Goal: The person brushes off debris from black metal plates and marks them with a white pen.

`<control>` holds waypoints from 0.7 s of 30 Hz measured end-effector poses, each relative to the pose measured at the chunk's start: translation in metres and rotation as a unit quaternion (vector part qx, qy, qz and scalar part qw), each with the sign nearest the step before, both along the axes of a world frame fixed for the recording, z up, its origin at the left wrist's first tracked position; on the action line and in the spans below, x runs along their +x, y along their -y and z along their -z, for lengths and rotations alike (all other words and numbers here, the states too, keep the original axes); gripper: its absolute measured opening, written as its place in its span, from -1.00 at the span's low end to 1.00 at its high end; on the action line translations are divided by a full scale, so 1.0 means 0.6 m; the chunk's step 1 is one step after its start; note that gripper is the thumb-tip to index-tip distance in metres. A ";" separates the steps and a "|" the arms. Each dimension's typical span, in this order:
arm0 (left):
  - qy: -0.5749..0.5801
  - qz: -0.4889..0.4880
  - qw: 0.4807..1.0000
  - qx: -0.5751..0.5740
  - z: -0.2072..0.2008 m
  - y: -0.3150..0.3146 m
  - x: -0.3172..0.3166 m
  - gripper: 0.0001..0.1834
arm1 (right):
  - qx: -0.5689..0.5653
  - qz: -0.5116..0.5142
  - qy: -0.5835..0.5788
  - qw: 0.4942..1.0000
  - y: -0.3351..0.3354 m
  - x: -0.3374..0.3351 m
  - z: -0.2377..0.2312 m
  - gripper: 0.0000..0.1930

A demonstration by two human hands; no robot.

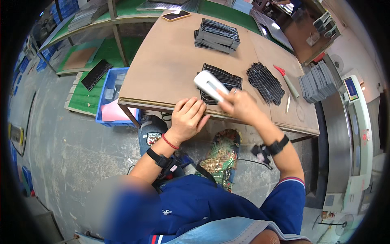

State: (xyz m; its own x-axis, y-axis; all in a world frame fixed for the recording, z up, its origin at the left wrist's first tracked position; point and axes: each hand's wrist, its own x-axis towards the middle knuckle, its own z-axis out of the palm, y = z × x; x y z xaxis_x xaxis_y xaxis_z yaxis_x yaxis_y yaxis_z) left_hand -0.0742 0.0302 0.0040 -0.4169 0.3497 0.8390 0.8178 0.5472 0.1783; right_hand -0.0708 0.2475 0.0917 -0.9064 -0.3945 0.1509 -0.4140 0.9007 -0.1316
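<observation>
My right hand is closed around a long white tool, blurred by motion, whose exact kind I cannot make out. The tool hovers over a loose pile of black, line-marked strips near the table's front edge. My left hand lies at that edge just left of the pile, fingers side by side and slightly bent, thumb apart. Whatever lies beneath its fingertips is hidden. Right of the pile is a second fanned stack of black strips.
A taller stack of black and grey pieces stands farther back on the brown table. Near the right end are a red-and-grey tool, a thin white stick and stacked grey pieces. A phone lies far left; a blue bin stands below.
</observation>
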 end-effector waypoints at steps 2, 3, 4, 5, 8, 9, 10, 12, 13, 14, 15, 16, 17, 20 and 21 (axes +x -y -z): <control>-0.008 0.001 1.000 0.005 0.000 0.003 -0.001 -0.61 | -0.052 -0.008 -0.001 0.999 0.009 0.045 0.003 -0.58; -0.005 0.000 1.000 0.001 -0.002 0.003 -0.002 -0.61 | -0.081 0.036 0.025 0.996 -0.018 0.042 0.003 -0.58; -0.003 -0.001 1.000 -0.003 -0.006 0.005 0.000 -0.61 | -0.077 0.053 0.000 0.996 -0.051 0.039 0.003 -0.59; -0.007 0.005 1.000 0.001 -0.006 0.001 -0.003 -0.61 | -0.096 0.102 -0.003 0.990 -0.092 0.035 0.000 -0.59; -0.008 0.012 1.000 0.006 -0.001 -0.006 -0.003 -0.61 | 0.003 0.212 -0.044 0.976 -0.179 0.027 -0.003 -0.59; -0.006 0.011 1.000 0.008 0.001 -0.008 -0.005 -0.61 | -0.004 0.201 -0.038 0.979 -0.181 0.023 0.000 -0.58; -0.010 0.011 1.000 0.009 0.002 -0.010 -0.007 -0.61 | 0.030 0.205 -0.026 0.978 -0.175 0.021 0.010 -0.58; -0.007 0.002 1.000 0.015 0.009 -0.006 -0.004 -0.62 | 0.072 0.137 -0.119 0.981 -0.118 0.027 0.026 -0.57; -0.005 -0.005 1.000 0.011 0.008 -0.002 -0.001 -0.62 | 0.070 0.125 -0.070 0.987 -0.078 0.030 0.014 -0.57; -0.009 -0.006 1.000 0.010 0.004 -0.001 0.000 -0.62 | 0.021 0.078 -0.056 0.995 -0.050 0.028 0.010 -0.57; -0.013 -0.002 1.000 0.007 0.000 -0.002 0.000 -0.63 | -0.054 0.038 -0.051 0.997 -0.023 0.022 0.009 -0.59; -0.012 -0.002 1.000 0.003 0.000 -0.002 0.001 -0.63 | -0.062 0.005 -0.027 0.998 0.004 0.016 -0.003 -0.58; -0.013 0.010 1.000 0.005 -0.002 -0.006 -0.001 -0.63 | -0.067 -0.020 -0.024 0.997 0.019 0.004 -0.007 -0.58; -0.016 0.026 0.999 -0.013 -0.015 -0.015 -0.004 -0.62 | -0.062 -0.061 -0.016 0.996 0.033 -0.029 -0.010 -0.58; -0.009 0.022 0.999 -0.028 -0.023 -0.020 0.000 -0.60 | -0.063 -0.067 -0.006 0.996 0.031 -0.036 -0.012 -0.59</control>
State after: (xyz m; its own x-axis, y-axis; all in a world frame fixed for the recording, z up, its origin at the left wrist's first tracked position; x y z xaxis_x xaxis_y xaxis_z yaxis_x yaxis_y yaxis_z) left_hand -0.0744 0.0423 0.0175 -0.3862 0.4136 0.8245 0.8435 0.5202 0.1342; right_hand -0.0923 0.2289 0.0987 -0.8447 -0.4890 0.2178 -0.5316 0.8137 -0.2351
